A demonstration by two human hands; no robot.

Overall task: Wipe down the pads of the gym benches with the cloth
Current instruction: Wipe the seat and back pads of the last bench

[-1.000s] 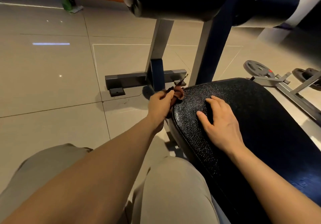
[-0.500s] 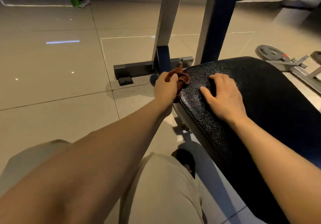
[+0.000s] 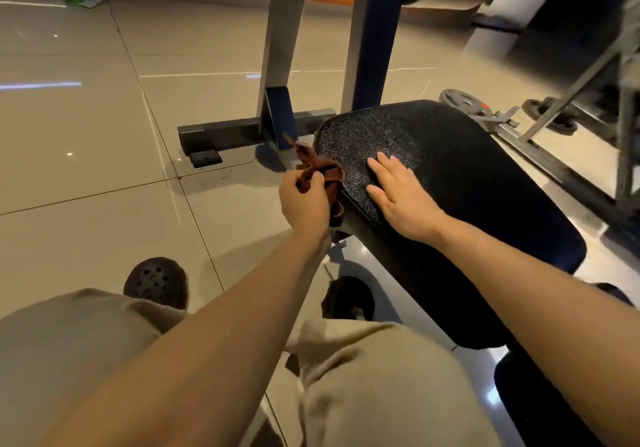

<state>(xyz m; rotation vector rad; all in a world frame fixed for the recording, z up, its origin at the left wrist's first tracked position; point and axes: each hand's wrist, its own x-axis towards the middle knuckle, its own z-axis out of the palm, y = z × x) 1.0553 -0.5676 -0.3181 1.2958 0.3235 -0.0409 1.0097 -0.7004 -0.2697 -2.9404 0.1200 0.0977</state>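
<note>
- Head view: mid-wipe at the near left edge of the bench pad (image 3: 450,176), judged an early-to-middle stage, with only this corner under the cloth (image 3: 320,178).
- Left hand (image 3: 304,204) beside the pad's left rim, fingers curled and clamped on the bunched cloth, one twisted tail poking up and away toward the frame's foot bar (image 3: 225,133).
- Cloth touching the rounded side of the pad, mostly off the top face.
- Right hand (image 3: 398,193) laid flat on the pad top, fingers straight and slightly apart, holding nothing, seemingly bracing.
- Next move, by judgement: opening out the wadded cloth for more contact, then sweeping it across the top, with the bracing hand shifted clear.
- Pad: black, pebbled vinyl-like skin, glossy under the lights, wide with rounded corners, sides curving under.
- Cloth: rust-brown, soft, crumpled into a rope-like knot.
- Frame: square steel tubing, grey and dark blue, uprights rising to a second padded roll, blurred at the top edge.
- Floor (image 3: 86,169): large polished beige tiles with reflections.
- Weight plates (image 3: 465,103) lying beyond the pad to the right, near a second metal rack.
- Beige trousers and a dark perforated shoe (image 3: 156,282) in the foreground.
</note>
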